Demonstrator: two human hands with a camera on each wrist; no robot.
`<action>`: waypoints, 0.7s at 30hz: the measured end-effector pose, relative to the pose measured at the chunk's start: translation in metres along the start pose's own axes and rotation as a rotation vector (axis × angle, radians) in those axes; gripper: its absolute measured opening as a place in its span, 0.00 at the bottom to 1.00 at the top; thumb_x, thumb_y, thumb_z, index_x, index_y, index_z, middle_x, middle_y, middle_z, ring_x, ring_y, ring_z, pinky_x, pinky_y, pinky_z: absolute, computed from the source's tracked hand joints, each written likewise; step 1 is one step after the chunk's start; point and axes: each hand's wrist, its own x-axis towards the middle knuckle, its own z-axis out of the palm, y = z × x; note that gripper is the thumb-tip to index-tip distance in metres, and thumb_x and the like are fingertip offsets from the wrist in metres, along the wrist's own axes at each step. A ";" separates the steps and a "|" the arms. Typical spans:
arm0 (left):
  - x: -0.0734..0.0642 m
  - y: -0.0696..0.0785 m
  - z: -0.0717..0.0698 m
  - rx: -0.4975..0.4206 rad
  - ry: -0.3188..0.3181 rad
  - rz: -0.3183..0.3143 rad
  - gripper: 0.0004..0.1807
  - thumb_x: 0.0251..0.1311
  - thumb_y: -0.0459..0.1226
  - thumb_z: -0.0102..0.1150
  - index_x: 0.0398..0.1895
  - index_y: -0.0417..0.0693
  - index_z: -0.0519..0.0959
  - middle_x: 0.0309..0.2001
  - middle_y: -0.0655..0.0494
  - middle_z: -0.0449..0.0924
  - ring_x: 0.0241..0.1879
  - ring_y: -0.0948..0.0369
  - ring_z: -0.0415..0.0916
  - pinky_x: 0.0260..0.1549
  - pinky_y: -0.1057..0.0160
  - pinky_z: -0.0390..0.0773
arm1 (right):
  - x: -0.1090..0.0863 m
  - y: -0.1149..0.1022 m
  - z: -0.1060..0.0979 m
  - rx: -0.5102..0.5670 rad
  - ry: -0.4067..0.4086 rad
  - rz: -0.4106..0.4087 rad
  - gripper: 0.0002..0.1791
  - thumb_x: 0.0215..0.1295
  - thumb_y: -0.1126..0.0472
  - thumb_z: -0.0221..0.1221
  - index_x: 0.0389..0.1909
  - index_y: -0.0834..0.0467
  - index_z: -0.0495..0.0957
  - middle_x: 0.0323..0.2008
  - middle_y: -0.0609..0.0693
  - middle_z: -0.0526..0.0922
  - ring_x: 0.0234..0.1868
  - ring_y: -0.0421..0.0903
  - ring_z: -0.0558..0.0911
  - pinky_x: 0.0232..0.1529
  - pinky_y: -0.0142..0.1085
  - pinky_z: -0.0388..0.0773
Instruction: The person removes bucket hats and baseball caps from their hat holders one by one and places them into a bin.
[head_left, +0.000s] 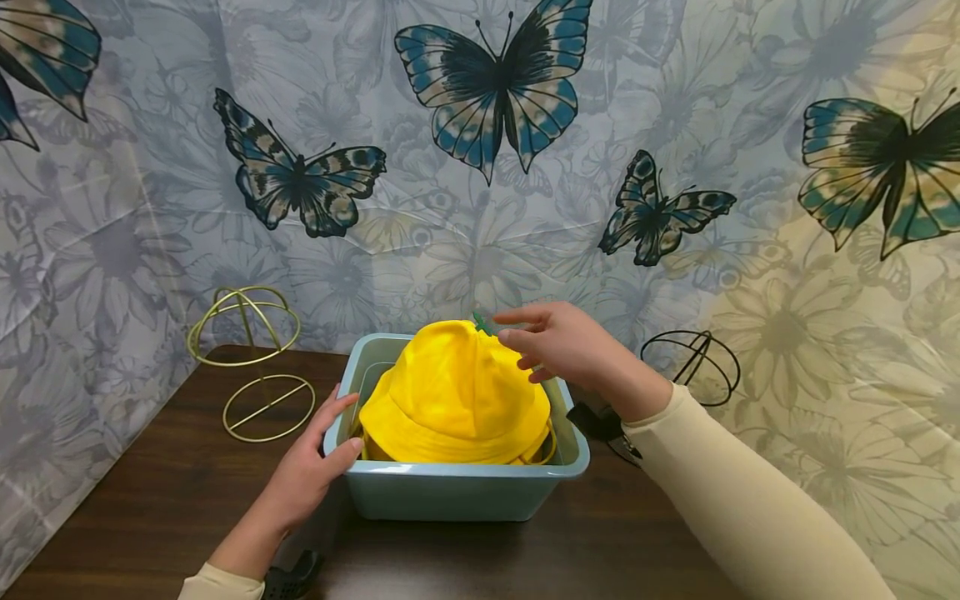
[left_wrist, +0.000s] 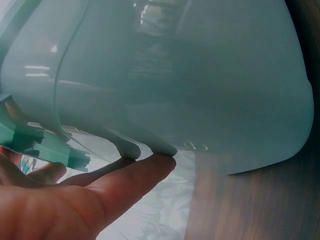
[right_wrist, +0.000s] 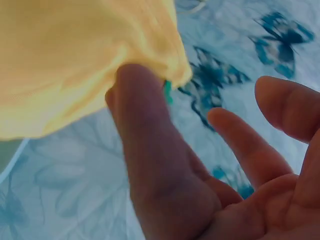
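Observation:
A yellow bucket hat (head_left: 457, 392) with a small green stem (head_left: 481, 323) at its crown sits brim-down inside a pale blue-green plastic tub (head_left: 450, 493). My left hand (head_left: 311, 462) grips the tub's left rim near the front corner. In the left wrist view, fingers (left_wrist: 135, 180) of that hand lie against the tub's outer wall. Beside the crown, on the right, is my right hand (head_left: 558, 346), its fingers loosely extended and spread from the thumb. The right wrist view has fingertips overlapping the yellow cloth (right_wrist: 65, 65), with nothing gripped.
On the dark wooden table (head_left: 187, 492), a gold wire stand (head_left: 255, 429) rises to the left behind my left hand. A black wire stand (head_left: 693, 367) is partly hidden behind my right forearm. A butterfly-print cloth (head_left: 480, 242) hangs behind the table.

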 end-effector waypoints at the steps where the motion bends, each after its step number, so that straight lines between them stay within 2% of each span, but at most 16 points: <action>1: 0.000 0.000 0.000 0.000 0.002 -0.001 0.33 0.71 0.40 0.54 0.76 0.46 0.57 0.80 0.49 0.33 0.75 0.40 0.33 0.63 0.28 0.46 | -0.006 0.005 -0.002 -0.023 0.029 -0.016 0.25 0.72 0.48 0.59 0.67 0.47 0.74 0.62 0.53 0.76 0.49 0.53 0.83 0.41 0.45 0.83; 6: -0.001 -0.001 0.001 -0.004 0.007 0.000 0.33 0.71 0.41 0.54 0.76 0.46 0.57 0.80 0.50 0.34 0.75 0.41 0.33 0.63 0.28 0.46 | -0.052 0.040 -0.006 -0.222 0.247 -0.144 0.28 0.72 0.43 0.56 0.69 0.49 0.73 0.61 0.53 0.78 0.53 0.55 0.81 0.48 0.52 0.79; 10: 0.002 0.000 0.003 -0.018 -0.008 0.006 0.34 0.71 0.42 0.54 0.76 0.45 0.57 0.80 0.49 0.33 0.75 0.40 0.33 0.63 0.29 0.47 | -0.092 0.075 -0.001 -0.320 0.407 -0.183 0.32 0.72 0.42 0.56 0.71 0.52 0.70 0.65 0.57 0.74 0.60 0.60 0.76 0.52 0.58 0.74; 14: 0.002 -0.001 0.002 -0.024 -0.003 0.006 0.35 0.71 0.42 0.55 0.76 0.45 0.57 0.80 0.49 0.34 0.75 0.40 0.33 0.63 0.30 0.50 | -0.116 0.107 0.006 -0.400 0.510 -0.149 0.33 0.71 0.43 0.58 0.72 0.55 0.68 0.67 0.61 0.69 0.64 0.65 0.68 0.52 0.63 0.69; 21: 0.000 0.000 0.000 -0.022 -0.004 -0.012 0.36 0.70 0.42 0.56 0.77 0.46 0.56 0.80 0.50 0.34 0.75 0.40 0.33 0.62 0.29 0.50 | -0.130 0.142 0.014 -0.481 0.606 -0.050 0.37 0.70 0.42 0.58 0.72 0.59 0.66 0.68 0.67 0.63 0.64 0.71 0.64 0.50 0.69 0.65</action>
